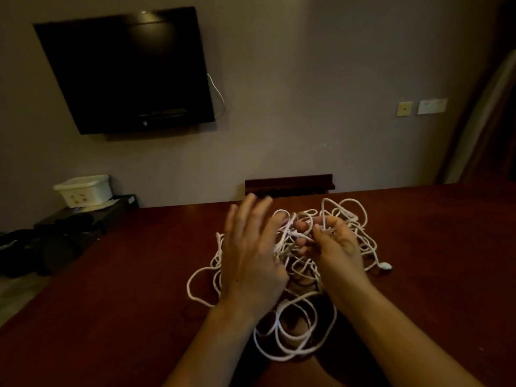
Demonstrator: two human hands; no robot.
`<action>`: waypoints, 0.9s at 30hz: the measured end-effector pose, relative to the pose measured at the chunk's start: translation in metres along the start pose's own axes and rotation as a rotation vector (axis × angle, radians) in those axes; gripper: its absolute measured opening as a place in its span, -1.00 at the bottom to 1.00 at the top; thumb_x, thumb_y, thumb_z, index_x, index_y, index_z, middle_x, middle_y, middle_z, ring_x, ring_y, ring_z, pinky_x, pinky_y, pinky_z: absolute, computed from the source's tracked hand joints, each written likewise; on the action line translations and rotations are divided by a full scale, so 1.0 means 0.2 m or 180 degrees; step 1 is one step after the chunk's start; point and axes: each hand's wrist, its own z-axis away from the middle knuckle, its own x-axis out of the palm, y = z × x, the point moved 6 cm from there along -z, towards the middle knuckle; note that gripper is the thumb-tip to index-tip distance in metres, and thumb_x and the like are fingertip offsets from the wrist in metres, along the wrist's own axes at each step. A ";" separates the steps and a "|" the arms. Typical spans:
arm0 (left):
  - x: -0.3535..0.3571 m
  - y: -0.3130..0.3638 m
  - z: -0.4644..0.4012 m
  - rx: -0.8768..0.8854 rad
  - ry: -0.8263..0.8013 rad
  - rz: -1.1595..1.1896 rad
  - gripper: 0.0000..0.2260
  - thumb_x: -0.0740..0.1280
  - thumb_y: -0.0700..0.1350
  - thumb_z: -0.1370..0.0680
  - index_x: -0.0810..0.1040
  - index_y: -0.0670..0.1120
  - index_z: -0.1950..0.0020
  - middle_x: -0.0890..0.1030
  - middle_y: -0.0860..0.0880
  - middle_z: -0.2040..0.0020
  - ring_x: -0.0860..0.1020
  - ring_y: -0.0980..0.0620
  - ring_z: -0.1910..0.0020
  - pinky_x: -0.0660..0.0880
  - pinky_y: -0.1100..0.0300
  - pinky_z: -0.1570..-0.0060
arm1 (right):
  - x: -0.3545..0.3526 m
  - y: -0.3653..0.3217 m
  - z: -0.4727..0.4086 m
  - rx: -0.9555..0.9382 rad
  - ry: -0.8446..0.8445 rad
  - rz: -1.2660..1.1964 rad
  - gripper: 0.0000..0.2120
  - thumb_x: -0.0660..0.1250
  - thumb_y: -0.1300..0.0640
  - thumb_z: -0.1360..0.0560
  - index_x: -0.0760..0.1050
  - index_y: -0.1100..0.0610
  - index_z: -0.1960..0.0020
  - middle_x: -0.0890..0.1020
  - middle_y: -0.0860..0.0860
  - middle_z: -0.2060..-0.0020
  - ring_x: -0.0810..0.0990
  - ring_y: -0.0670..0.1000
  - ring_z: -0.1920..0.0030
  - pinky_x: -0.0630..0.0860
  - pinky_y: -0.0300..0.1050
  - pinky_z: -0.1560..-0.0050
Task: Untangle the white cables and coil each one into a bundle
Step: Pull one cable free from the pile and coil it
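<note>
A tangled heap of white cables (296, 263) is seen spread on a dark red surface (111, 317), loops trailing toward the near edge. Strands near the top of the heap are pinched in the curled grip of the right hand (333, 244). The left hand (251, 255) is held over the heap's left side, fingers straight and spread wide, nothing grasped. A dark television (125, 71) is mounted on the wall behind.

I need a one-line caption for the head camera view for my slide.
Right hand grips strands of tangled white cables on a dark red table; left hand hovers open over them.
</note>
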 end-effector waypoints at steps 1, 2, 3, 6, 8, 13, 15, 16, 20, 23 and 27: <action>0.04 0.01 0.01 0.0089 -0.0427 0.0300 -0.32 0.31 -0.25 -0.45 0.39 0.10 -0.57 0.36 0.12 -0.58 0.10 0.27 -0.62 0.08 -0.14 -0.65 | 0.00 0.01 0.00 0.0013 0.0015 0.0034 -0.84 0.19 0.18 -0.72 0.53 0.09 -0.20 0.74 0.09 0.03 0.70 -0.01 0.19 0.63 -0.12 0.19; 0.08 0.01 0.02 0.0054 -0.0827 0.0679 -0.34 0.31 -0.16 -0.49 0.33 0.16 -0.59 0.37 0.18 -0.55 0.10 0.39 -0.56 0.11 -0.10 -0.65 | -0.02 0.01 0.00 0.0033 0.0073 0.0105 -0.84 0.19 0.13 -0.73 0.55 0.04 -0.18 0.74 0.09 0.01 0.71 0.01 0.16 0.64 -0.06 0.14; 0.11 0.00 0.04 -0.0069 -0.1159 0.1047 -0.37 0.30 -0.05 -0.52 0.29 0.23 -0.59 0.39 0.22 -0.52 0.17 0.41 -0.53 0.20 -0.08 -0.61 | -0.03 0.02 -0.01 0.0041 0.0154 0.0218 -0.83 0.19 0.09 -0.73 0.56 0.00 -0.15 0.73 0.08 0.00 0.73 0.04 0.11 0.66 0.02 0.07; 0.14 -0.04 0.07 -0.0579 -0.1379 0.1437 -0.38 0.30 0.30 -0.54 0.18 0.33 -0.58 0.43 0.23 -0.42 0.41 0.25 -0.40 0.50 -0.04 -0.38 | -0.04 0.01 -0.02 0.0024 0.0292 0.0578 -0.80 0.16 0.04 -0.74 0.56 -0.02 -0.11 0.71 0.08 0.02 0.73 0.06 0.08 0.69 0.04 0.04; 0.15 -0.07 0.07 -0.1036 -0.1222 0.1546 -0.24 0.31 0.47 -0.48 0.06 0.34 -0.58 0.37 0.18 -0.42 0.43 0.20 -0.37 0.52 -0.05 -0.35 | -0.03 0.01 -0.02 0.0050 0.0292 0.0680 -0.79 0.14 0.04 -0.74 0.55 0.01 -0.10 0.67 0.11 0.04 0.66 0.03 0.15 0.62 -0.08 0.17; 0.20 -0.06 0.07 -0.1275 -0.1547 0.2011 -0.15 0.34 0.38 -0.53 -0.04 0.28 -0.68 0.21 0.19 -0.65 0.16 0.24 -0.53 0.22 0.13 -0.43 | -0.01 0.03 -0.02 0.0229 0.0117 0.0391 -0.77 0.16 0.02 -0.74 0.58 0.06 -0.11 0.62 0.10 0.04 0.58 0.09 0.09 0.58 -0.07 0.12; 0.20 -0.07 0.07 -0.1383 -0.1494 0.2274 -0.23 0.38 0.38 -0.49 0.14 0.30 -0.63 0.45 0.24 -0.46 0.39 0.23 -0.43 0.34 0.22 -0.24 | -0.01 0.02 -0.01 0.0201 0.0132 0.0349 -0.77 0.17 0.02 -0.73 0.58 0.06 -0.11 0.64 0.09 0.04 0.61 0.06 0.10 0.59 -0.08 0.13; 0.19 -0.08 0.07 -0.1396 -0.1364 0.2270 -0.28 0.42 0.38 -0.47 0.24 0.29 -0.56 0.52 0.22 -0.37 0.48 0.21 -0.35 0.41 0.24 -0.14 | -0.01 0.02 -0.01 0.0167 0.0154 0.0344 -0.77 0.17 0.02 -0.73 0.58 0.06 -0.11 0.63 0.07 0.05 0.61 0.02 0.11 0.57 -0.12 0.17; 0.13 -0.15 0.05 -0.1798 -0.0536 0.2459 -0.40 0.60 0.31 -0.34 0.45 0.17 -0.24 0.64 0.03 -0.02 0.67 0.10 0.04 0.64 0.18 0.12 | -0.05 -0.01 -0.02 -0.0048 0.0448 0.0439 -0.78 0.15 0.01 -0.73 0.54 0.06 -0.11 0.59 0.07 0.06 0.58 -0.06 0.23 0.54 -0.17 0.32; 0.11 -0.25 0.04 -0.2522 0.0197 0.3118 -0.57 0.57 0.07 -0.47 0.47 0.04 -0.22 0.69 -0.06 0.00 0.69 0.07 0.22 0.66 0.14 0.16 | -0.09 -0.04 -0.02 -0.0263 0.0755 0.0582 -0.79 0.14 0.00 -0.73 0.50 0.07 -0.12 0.58 0.08 0.07 0.55 -0.08 0.29 0.49 -0.21 0.36; -0.05 -0.33 0.05 -0.2190 0.1139 0.1652 -0.61 0.43 -0.08 -0.62 0.32 0.07 -0.35 0.63 -0.10 -0.07 0.67 -0.01 0.08 0.64 0.03 0.21 | -0.07 -0.08 0.01 -0.0800 0.0857 0.1143 -0.77 0.12 -0.06 -0.73 0.46 0.03 -0.03 0.57 0.06 0.15 0.55 -0.01 0.21 0.53 -0.04 0.23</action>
